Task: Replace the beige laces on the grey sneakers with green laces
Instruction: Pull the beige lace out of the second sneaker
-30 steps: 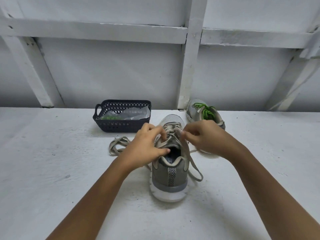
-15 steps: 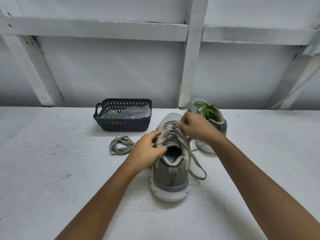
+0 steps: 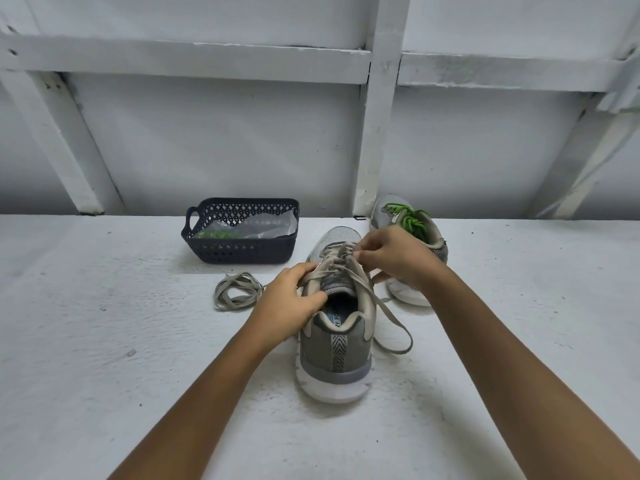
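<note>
Beige lace [image 3: 360, 289] pinched by the right hand [image 3: 398, 258], near grey sneaker [image 3: 334, 348] gripped by the left hand [image 3: 291, 303]

The lace is nipped tight between right thumb and fingertips partway up the lacing, while the left side of the shoe's collar is wrapped by curled left fingers with the thumb laid at the tongue. One loose end is looped down on the white table [image 3: 104, 341] to the right of the heel, which is pointed toward the near edge. Just behind to the right, the second sneaker [image 3: 389, 209] is already strung with green laces [image 3: 412, 220]. A pulled-out beige lace [image 3: 237, 291] is heaped to the left, and further back a dark basket [image 3: 242, 251] is seen with a plastic bag [image 3: 266, 225] and some green inside.
</note>
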`<state>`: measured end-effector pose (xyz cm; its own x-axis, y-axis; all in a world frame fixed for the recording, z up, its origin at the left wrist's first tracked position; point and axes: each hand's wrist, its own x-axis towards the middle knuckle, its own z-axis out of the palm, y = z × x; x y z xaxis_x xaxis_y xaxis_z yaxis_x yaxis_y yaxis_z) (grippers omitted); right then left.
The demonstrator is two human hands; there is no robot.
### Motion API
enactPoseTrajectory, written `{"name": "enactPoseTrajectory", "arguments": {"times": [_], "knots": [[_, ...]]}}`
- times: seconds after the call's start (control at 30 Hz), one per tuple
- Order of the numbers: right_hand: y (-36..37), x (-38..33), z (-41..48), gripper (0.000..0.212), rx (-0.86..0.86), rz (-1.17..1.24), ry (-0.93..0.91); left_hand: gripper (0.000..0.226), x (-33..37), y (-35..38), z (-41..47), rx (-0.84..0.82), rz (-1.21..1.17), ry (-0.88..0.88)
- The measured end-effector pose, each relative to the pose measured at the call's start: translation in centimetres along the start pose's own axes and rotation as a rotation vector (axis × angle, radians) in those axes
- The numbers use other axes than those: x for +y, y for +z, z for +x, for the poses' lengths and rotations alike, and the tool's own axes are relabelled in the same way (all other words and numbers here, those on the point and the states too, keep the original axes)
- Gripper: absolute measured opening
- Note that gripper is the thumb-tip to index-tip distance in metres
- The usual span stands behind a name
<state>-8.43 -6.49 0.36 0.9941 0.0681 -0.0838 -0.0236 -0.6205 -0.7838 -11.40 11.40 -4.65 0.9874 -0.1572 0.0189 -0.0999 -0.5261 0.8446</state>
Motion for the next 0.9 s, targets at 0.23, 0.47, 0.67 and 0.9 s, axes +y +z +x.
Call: {"name": "enactPoseTrajectory", "arguments": {"times": [0.23, 0.47, 0.67, 0.9], "knots": [[0.5, -0.3, 0.8, 0.032, 0.17, 0.143, 0.007, 0.069, -0.1, 0.1, 0.1, 0.022, 0.011, 0.016], [-0.7, 0.2, 0.2, 0.014, -0.052, 0.046, 0.048, 0.071, -0.3, 0.2, 0.2, 0.019, 0.006, 0.006], [-1.3, -0.5, 0.8, 0.027, 0.246, 0.131, 0.018, 0.071, -0.4, 0.1, 0.1, 0.004, 0.0, 0.01], [-0.3, -0.1, 0.1, 0.016, 0.061, 0.06, 0.016, 0.067, -0.3, 0.1, 0.1, 0.003, -0.002, 0.011]]}}
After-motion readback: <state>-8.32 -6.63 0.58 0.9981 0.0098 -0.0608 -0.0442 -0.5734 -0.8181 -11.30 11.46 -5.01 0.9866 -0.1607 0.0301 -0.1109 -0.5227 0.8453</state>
